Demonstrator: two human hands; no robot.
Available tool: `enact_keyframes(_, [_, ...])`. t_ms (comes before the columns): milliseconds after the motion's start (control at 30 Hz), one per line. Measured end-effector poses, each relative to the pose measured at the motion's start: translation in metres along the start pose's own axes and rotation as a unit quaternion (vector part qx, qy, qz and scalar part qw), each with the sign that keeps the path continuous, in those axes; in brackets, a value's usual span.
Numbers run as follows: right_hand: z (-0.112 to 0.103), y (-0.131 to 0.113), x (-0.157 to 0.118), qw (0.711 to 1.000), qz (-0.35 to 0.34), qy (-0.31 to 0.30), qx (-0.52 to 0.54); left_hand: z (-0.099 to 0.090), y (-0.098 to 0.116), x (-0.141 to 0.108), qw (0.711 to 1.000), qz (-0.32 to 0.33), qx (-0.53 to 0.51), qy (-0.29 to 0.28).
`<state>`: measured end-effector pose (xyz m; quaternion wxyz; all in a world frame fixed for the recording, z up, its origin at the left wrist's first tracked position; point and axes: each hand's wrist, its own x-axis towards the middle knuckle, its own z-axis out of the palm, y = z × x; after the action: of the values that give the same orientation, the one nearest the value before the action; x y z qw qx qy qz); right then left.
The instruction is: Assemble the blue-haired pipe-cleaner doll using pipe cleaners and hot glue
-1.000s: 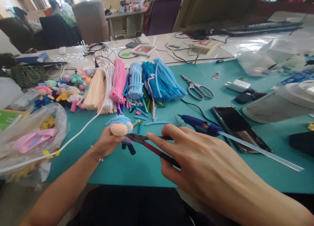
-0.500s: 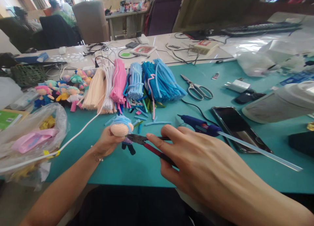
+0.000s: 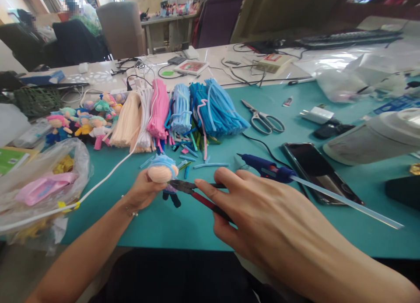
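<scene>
Between the thumb and fingers of my left hand [image 3: 146,190] is a small doll [image 3: 161,172] with a pale round head, blue hair and dark legs. My right hand [image 3: 259,202] is wrapped round a pair of pliers [image 3: 205,199] with red and black handles. The jaws of the pliers lie against the doll, just below its head on the right side. What the tips grip, if anything, is too small to tell. Several short pipe cleaner offcuts [image 3: 210,165] lie on the green mat [image 3: 197,224] beyond my hands.
Pipe cleaner bundles [image 3: 157,110] stand behind the doll, with finished dolls [image 3: 83,121] to their left. Scissors [image 3: 262,118], a glue gun [image 3: 265,166], a phone [image 3: 315,169] and a cup [image 3: 370,136] lie to the right. A plastic bag [image 3: 42,184] and white cable [image 3: 108,174] are left.
Hardly anything differs. My right hand has shifted very slightly to the left with the pliers; my left hand and the doll look unmoved.
</scene>
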<state>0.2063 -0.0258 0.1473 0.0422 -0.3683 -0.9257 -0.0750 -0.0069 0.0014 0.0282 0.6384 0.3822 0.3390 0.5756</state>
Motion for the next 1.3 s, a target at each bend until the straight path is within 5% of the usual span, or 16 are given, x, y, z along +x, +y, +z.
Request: enact_keyframes(1300, [0.0019, -0.0017, -0.0033, 1.000, 0.004, 0.003, -0.007, 0.0002, -0.0011, -0.0010, 0.999, -0.045, -0.010, -0.010])
